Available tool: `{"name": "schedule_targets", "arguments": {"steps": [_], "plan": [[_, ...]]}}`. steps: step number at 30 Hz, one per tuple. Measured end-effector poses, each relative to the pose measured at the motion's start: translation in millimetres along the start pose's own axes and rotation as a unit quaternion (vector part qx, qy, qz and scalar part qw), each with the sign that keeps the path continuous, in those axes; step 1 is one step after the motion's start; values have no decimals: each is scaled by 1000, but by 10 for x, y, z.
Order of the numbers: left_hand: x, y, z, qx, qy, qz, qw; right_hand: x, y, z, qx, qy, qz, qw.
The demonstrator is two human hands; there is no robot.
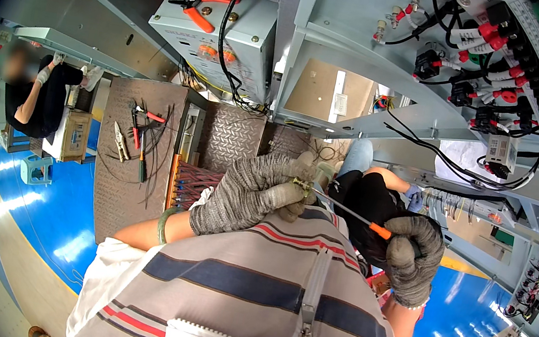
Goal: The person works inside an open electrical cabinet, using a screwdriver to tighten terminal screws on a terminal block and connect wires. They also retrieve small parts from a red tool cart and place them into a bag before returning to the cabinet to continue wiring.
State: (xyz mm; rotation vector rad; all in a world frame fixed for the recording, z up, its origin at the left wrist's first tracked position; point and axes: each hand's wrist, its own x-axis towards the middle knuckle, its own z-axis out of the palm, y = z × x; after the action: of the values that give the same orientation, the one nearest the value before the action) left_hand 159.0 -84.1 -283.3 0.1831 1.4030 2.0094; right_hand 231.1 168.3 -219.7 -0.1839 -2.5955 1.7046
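My right hand (416, 257), in a grey knitted glove, is closed round the handle of a screwdriver (381, 231) with an orange collar. Its metal shaft points left toward my other hand. My left hand (255, 193), gloved the same way and with a green bangle (164, 224) at the wrist, pinches a small yellowish-green part (305, 184) between fingers and thumb. The screwdriver's tip reaches this part; whether it sits in a screw is too small to tell. Both hands are in front of my striped apron.
Pliers (136, 126), another screwdriver (142, 164) and dark wires lie on a brown metal platform (115, 207) to the left. A metal cabinet frame (318, 42) with wired terminals (488, 76) rises ahead. One person (49, 91) sits at far left; another (369, 205) is close beyond my hands.
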Motion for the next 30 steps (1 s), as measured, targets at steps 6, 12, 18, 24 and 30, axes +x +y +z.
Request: {"name": "schedule_targets", "arguments": {"steps": [6,12,18,24,30], "plan": [[-4,3,-5,-21,-5,-7,1000,3,-9,10,-16,-11,2,1000],[2,3,-23,24,-6,2,1000,-46,4,41,61,35,-13,997],[-26,15,-8,-4,-13,-4,1000,-33,24,-106,-140,29,-102,985],[-17,79,45,21,-7,-25,999,-58,-56,-115,-115,21,-46,992],[-17,52,80,27,3,-2,1000,-126,100,82,-8,64,-44,997]]}}
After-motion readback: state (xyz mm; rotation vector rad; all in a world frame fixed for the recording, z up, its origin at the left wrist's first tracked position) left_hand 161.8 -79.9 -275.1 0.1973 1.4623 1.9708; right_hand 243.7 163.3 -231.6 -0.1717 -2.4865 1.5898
